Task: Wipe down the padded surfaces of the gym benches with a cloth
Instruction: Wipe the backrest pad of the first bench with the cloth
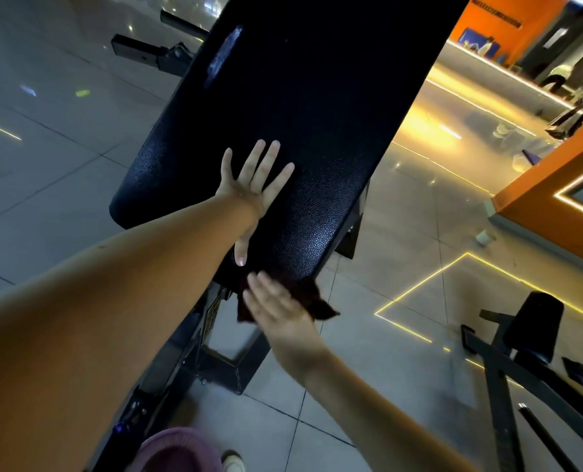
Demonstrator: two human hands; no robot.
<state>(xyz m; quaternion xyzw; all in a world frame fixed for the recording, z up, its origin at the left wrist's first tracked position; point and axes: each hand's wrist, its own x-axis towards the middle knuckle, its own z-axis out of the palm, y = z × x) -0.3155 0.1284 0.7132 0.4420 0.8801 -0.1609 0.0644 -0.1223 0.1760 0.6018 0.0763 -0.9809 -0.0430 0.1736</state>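
Dark maroon cloth lies bunched under the right hand, at the near end edge of the black bench pad. One corner pokes out on the little-finger side; the rest is hidden beneath the palm. Right fingers straight and together, pressing flat on the cloth, not curled round it. Left hand lies flat on the pad just beyond the right fingertips, fingers spread and straight, thumb pointing back toward the cloth; it holds nothing. Judgement: cloth looks thin, limp and light and bunches easily, so flat palm pressure should spread it better than a pinch; if lifting, take the bunched middle. Pad vinyl is pebbled and glossy, probably firm and somewhat slick. Pale smudge sits well ahead of the left fingertips, toward the far end. Steel bench frame shows below the wrists.
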